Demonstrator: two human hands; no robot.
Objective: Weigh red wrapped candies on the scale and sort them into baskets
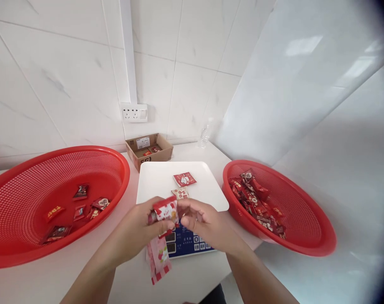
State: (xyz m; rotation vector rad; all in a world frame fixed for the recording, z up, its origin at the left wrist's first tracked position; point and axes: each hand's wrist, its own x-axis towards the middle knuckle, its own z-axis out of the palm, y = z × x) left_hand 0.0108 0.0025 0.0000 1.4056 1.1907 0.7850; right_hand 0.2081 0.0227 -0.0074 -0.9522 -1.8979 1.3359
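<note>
My left hand (141, 230) is closed around several small snack packets above the front of a scale. A red-and-white packet (166, 211) is uppermost under the thumb, and a pink packet (159, 257) with a fruit print hangs below. My right hand (204, 221) is beside them with loosely curled fingers, the thumb apart from the forefinger. Its fingertips are near the red-and-white packet's right edge; whether they touch is unclear. On the scale's white pan (157, 179) lie a red packet (185, 179) and a cream packet (180, 193). My hands partly hide the blue keypad panel (192, 249).
A red mesh basket (116, 158) on the left holds several scattered packets. Another red basket (318, 228) on the right has a heap of them. Behind the scale are a cardboard box (162, 155) with packets and a clear plastic bottle (204, 135). A socket (134, 113) is on the tiled wall.
</note>
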